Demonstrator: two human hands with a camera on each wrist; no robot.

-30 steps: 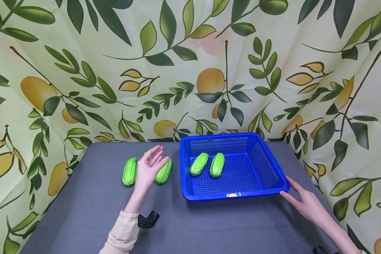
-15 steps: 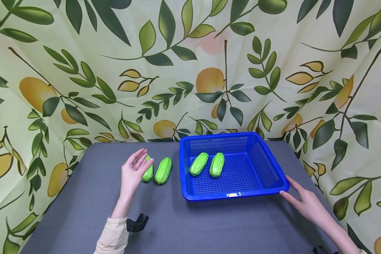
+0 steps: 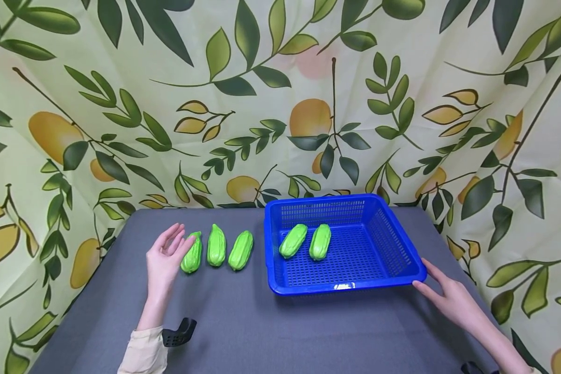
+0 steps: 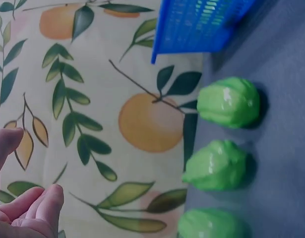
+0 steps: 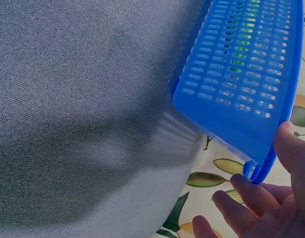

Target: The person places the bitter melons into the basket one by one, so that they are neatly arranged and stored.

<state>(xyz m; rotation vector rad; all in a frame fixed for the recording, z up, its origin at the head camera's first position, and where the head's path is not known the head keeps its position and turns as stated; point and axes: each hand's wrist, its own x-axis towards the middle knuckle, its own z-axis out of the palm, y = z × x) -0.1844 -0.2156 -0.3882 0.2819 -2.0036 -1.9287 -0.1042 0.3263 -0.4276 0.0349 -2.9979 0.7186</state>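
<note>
My left hand (image 3: 164,264) hovers over the left side of the table with nothing in it, fingers loosely bent and thumb apart. Just right of it lies a ridged green gourd (image 3: 192,255), its upper left partly covered by the hand. A second gourd (image 3: 216,246) and a third gourd (image 3: 240,251) lie beside it in a row. My right hand (image 3: 453,301) pinches the front right corner of a blue plastic basket (image 3: 346,286) between thumb and fingers. Inside the basket, at its left, are two more gourds, one leaning (image 3: 293,241) and one nearly straight (image 3: 320,242).
The grey cloth-covered table (image 3: 280,332) ends at the back against a leaf-and-fruit patterned curtain (image 3: 262,104), which also hangs at both sides. The basket's slotted wall (image 5: 231,64) stands up from the table. A black wrist mount (image 3: 179,333) sits on the left forearm.
My left hand has moved left, away from the middle and right-hand loose gourds, which are now uncovered, to beside the leftmost one. The right hand and the basket stay where they were.
</note>
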